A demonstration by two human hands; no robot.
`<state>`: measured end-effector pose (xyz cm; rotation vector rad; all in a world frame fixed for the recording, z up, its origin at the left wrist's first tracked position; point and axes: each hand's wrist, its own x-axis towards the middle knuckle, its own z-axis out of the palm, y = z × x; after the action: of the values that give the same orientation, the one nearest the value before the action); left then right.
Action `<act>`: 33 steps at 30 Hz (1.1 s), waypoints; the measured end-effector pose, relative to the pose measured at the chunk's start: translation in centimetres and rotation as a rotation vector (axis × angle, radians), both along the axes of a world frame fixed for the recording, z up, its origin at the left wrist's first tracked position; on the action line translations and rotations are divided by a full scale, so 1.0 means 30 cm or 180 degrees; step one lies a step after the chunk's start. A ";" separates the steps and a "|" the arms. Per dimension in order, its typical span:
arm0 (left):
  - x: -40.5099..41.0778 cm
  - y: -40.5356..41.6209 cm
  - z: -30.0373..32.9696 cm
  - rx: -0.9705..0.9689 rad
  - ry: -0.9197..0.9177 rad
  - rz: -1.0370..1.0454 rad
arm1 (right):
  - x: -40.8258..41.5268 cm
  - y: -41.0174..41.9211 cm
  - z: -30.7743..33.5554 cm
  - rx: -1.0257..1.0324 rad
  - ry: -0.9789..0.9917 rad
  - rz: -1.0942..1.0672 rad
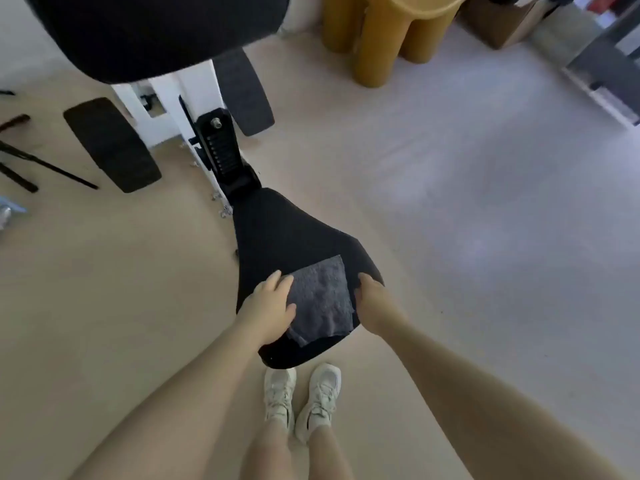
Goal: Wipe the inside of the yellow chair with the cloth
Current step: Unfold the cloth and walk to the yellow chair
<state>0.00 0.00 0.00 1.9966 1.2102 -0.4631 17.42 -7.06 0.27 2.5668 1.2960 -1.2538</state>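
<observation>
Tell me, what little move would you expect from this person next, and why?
Probably lifting the grey cloth off the black seat cushion. The left hand rests with fingers on the cloth's edge, and the right hand grips the cushion beside it. The yellow chair to be wiped stands across the floor, so the cloth has to be picked up first.

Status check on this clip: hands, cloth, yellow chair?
Left hand flat on cloth; right hand grips black seat edge. Yellow chair far off, unwiped.
</observation>
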 end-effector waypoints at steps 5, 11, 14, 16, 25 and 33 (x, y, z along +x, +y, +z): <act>0.033 -0.001 -0.125 0.0537 0.0359 -0.0400 | -0.016 0.051 -0.150 -0.0069 -0.0265 -0.0125; 0.073 0.067 -0.112 0.0325 0.0637 -0.0258 | -0.083 0.076 -0.165 -0.0128 0.0409 -0.1154; 0.108 0.113 -0.002 -0.0359 0.0047 0.0153 | -0.040 0.057 -0.029 0.0221 0.0777 -0.1414; 0.157 0.159 0.119 -0.0674 -0.0434 0.0345 | 0.043 0.038 0.107 0.0430 0.1012 -0.1676; 0.739 0.302 0.636 -0.0698 -0.1368 -0.0106 | 0.593 0.040 0.657 0.1582 0.0016 -0.1741; 1.345 0.327 0.769 -0.0561 -0.1838 0.0586 | 1.104 0.201 0.804 0.1377 0.1390 -0.1085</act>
<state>40.36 9.82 23.06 1.6816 0.9339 0.0989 50.54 -1.04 24.38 3.0289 1.3551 -1.8647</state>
